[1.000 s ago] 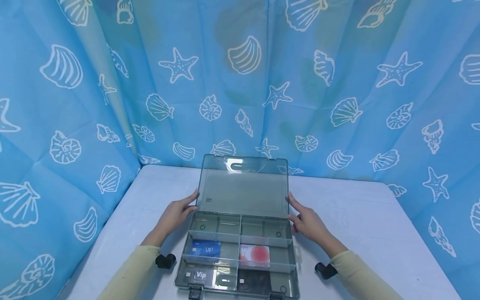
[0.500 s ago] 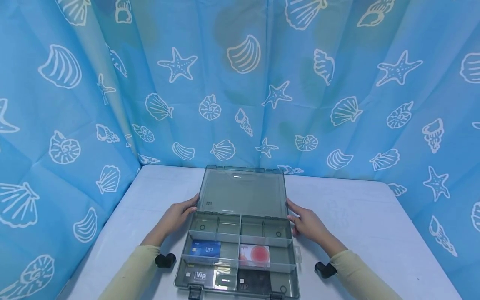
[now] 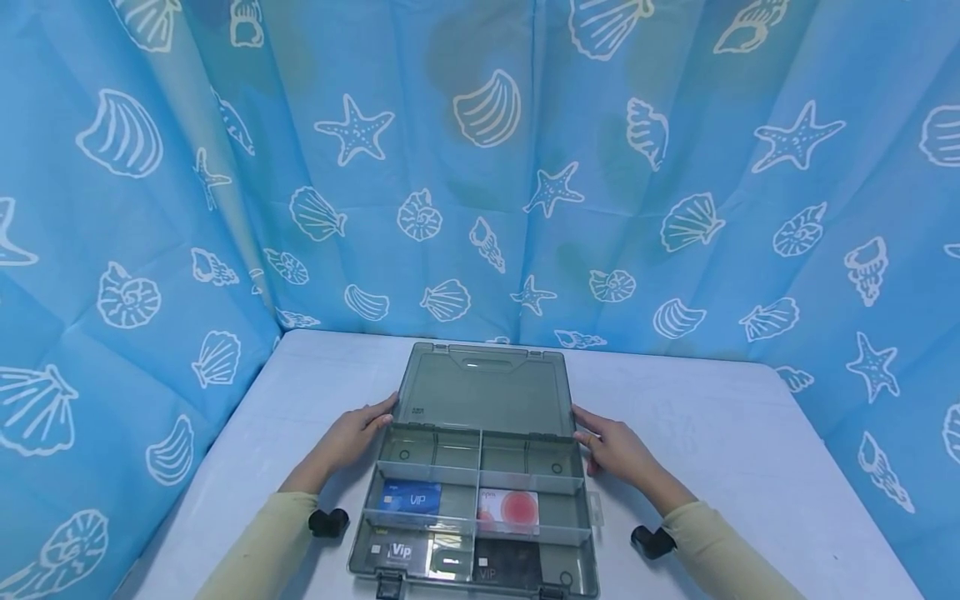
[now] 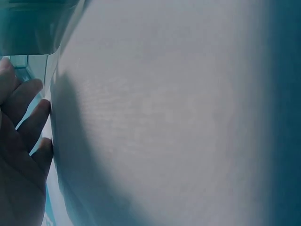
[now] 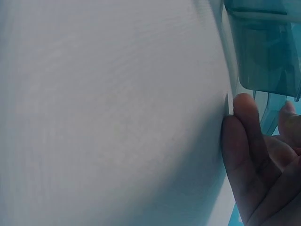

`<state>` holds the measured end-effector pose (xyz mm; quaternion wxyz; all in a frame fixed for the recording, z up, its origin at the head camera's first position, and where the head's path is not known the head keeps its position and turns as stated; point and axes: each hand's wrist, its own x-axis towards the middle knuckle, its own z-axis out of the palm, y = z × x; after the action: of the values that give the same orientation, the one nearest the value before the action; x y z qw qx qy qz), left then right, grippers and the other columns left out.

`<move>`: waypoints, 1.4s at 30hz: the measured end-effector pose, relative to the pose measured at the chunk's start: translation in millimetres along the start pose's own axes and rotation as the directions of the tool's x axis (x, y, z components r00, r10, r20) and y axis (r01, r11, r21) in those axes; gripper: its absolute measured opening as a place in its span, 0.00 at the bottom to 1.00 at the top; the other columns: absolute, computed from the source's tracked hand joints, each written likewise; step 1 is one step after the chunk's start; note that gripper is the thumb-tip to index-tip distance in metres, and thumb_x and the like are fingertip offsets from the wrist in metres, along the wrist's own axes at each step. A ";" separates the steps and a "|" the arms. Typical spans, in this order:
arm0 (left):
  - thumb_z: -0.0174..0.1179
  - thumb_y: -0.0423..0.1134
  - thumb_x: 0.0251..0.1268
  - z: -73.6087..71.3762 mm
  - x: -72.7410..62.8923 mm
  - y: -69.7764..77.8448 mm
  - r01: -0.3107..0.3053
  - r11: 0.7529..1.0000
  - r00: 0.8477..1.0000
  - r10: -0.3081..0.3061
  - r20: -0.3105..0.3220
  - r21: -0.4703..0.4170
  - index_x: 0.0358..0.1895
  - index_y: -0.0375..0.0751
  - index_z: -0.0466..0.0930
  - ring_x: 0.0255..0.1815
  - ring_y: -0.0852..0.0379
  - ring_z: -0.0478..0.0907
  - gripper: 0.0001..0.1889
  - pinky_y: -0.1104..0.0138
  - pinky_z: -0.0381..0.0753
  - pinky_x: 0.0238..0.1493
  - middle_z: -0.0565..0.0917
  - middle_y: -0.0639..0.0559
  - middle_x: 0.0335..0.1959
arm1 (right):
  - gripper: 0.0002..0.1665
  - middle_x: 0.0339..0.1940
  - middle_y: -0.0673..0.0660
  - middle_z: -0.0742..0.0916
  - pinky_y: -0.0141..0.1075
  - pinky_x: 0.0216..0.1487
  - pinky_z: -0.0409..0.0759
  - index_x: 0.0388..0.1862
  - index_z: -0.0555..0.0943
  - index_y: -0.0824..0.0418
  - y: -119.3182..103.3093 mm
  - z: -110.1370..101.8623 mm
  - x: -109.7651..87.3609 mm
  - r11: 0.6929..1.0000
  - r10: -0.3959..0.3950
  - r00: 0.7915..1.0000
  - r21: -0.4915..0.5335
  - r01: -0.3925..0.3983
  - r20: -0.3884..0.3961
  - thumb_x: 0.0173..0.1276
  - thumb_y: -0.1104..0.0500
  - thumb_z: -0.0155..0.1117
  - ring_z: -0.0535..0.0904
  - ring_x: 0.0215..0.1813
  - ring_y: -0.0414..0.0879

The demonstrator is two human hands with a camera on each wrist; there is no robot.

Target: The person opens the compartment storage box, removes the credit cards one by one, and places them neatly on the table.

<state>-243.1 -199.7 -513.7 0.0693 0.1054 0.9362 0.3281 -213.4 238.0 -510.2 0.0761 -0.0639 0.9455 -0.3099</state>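
Left hand [image 3: 351,435] and right hand [image 3: 618,450], loosely extended, apparently touch the smoky, see-through, divided box [image 3: 457,452].

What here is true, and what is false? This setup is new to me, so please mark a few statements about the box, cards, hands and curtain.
1. The box is open, its lid folded back. True.
2. The left hand is at the lid's left edge. True.
3. The right hand is holding a card. False: it is at the lid's right edge.
4. The blue card lies left of the white card in the head view. True.
5. The curtain is plain. False: shells and starfish are printed on it.
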 end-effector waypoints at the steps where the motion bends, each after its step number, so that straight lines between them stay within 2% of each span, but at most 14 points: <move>1: 0.47 0.45 0.83 0.2 -0.1 -0.4 0.001 1.000 1.000 -0.001 0.000 -0.004 0.79 0.51 0.60 0.77 0.35 0.60 0.26 0.40 0.56 0.77 0.66 0.43 0.76 | 0.35 0.36 0.53 0.84 0.47 0.47 0.81 0.81 0.62 0.58 0.3 -0.1 -0.3 1.000 -0.002 1.000 0.001 0.002 -0.004 0.80 0.54 0.57 0.79 0.22 0.41; 6: 0.48 0.47 0.83 3.1 -2.1 -2.1 -0.009 1.000 1.000 0.009 -0.024 -0.022 0.79 0.51 0.62 0.77 0.37 0.61 0.26 0.42 0.59 0.76 0.67 0.44 0.76 | 0.33 0.55 0.60 0.86 0.40 0.37 0.82 0.79 0.66 0.59 1.0 -1.7 -3.4 1.000 -0.015 0.999 0.026 0.015 -0.036 0.78 0.54 0.60 0.79 0.22 0.41; 9: 0.48 0.47 0.83 4.8 -3.4 -3.7 -0.020 0.999 0.999 0.018 -0.045 -0.035 0.78 0.50 0.64 0.76 0.39 0.63 0.25 0.43 0.60 0.76 0.68 0.46 0.76 | 0.32 0.62 0.61 0.84 0.36 0.34 0.81 0.77 0.70 0.58 3.2 -2.7 -5.0 0.999 -0.024 0.998 0.037 0.026 -0.050 0.78 0.52 0.61 0.79 0.23 0.40; 16: 0.51 0.43 0.81 2.8 -8.9 -1.9 -0.046 0.996 0.997 0.040 -0.073 -0.082 0.74 0.45 0.70 0.75 0.41 0.67 0.23 0.44 0.64 0.75 0.73 0.45 0.72 | 0.25 0.60 0.58 0.86 0.33 0.33 0.83 0.72 0.76 0.56 7.1 -5.6 -9.7 0.998 -0.043 0.995 0.036 0.046 -0.095 0.80 0.52 0.58 0.83 0.35 0.41; 22: 0.51 0.44 0.82 1.5 -18.0 -0.5 -0.051 0.992 0.995 0.041 -0.090 -0.112 0.71 0.45 0.74 0.74 0.41 0.68 0.21 0.43 0.63 0.76 0.76 0.45 0.70 | 0.23 0.58 0.58 0.87 0.40 0.43 0.88 0.69 0.78 0.59 4.2 -8.6 -19.1 0.996 -0.081 0.987 0.019 0.085 -0.135 0.80 0.53 0.58 0.85 0.51 0.52; 31: 0.53 0.44 0.81 1.8 -29.8 0.1 -0.096 0.988 0.989 0.081 -0.127 -0.118 0.67 0.42 0.77 0.70 0.41 0.72 0.19 0.42 0.65 0.74 0.80 0.44 0.65 | 0.20 0.58 0.58 0.87 0.45 0.50 0.88 0.65 0.81 0.58 0.8 -9.3 -29.6 0.996 -0.072 0.989 0.045 0.078 -0.128 0.79 0.53 0.59 0.86 0.51 0.50; 42: 0.56 0.42 0.78 6.6 -45.3 5.3 -0.121 0.981 0.976 0.090 -0.198 -0.149 0.65 0.42 0.78 0.65 0.43 0.77 0.18 0.42 0.68 0.72 0.82 0.45 0.60 | 0.17 0.49 0.54 0.90 0.33 0.43 0.87 0.62 0.83 0.58 -10.3 -14.2 -43.5 0.991 -0.061 0.991 0.113 0.075 -0.121 0.80 0.56 0.57 0.87 0.45 0.44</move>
<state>-197.1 -202.6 -512.7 -0.0297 0.1174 0.9022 0.4139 -172.7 245.3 -488.2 0.0135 -0.0732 0.9259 -0.3704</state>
